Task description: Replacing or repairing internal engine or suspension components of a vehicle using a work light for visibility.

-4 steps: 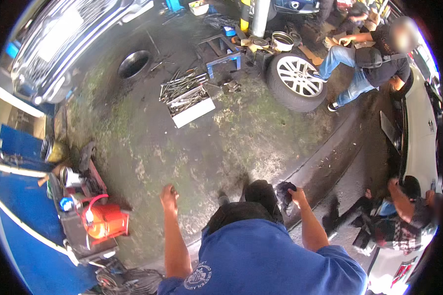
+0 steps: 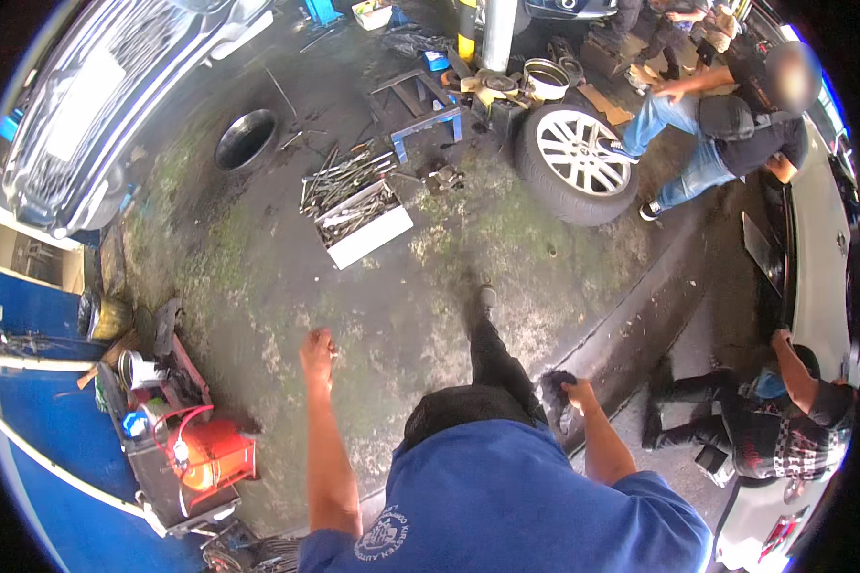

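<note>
My right hand (image 2: 579, 392) is closed on a dark, crumpled rag (image 2: 554, 388), which hangs beside my thigh. Out in front on the left, my left hand (image 2: 317, 355) is closed, with a small pale tip showing at its side; what it holds is too small to make out. Neither hand touches anything else. On the floor ahead lies a white box of tools (image 2: 371, 237), with a heap of loose wrenches and other hand tools (image 2: 346, 177) against its far side. One of my legs (image 2: 492, 349) is stretched forward in a step.
An alloy wheel (image 2: 583, 158) lies ahead right, a person (image 2: 726, 124) resting a foot on it. Another person (image 2: 784, 430) crouches by a pale car (image 2: 817, 277). A red tank (image 2: 215, 458) stands on the left, a blue metal stand (image 2: 425, 119) and black round basin (image 2: 246, 140) farther off.
My leg has swung forward in a step. The left hand has risen slightly, showing the pale tip. The rag stays in my right hand. The crouching person on the right has shifted.
</note>
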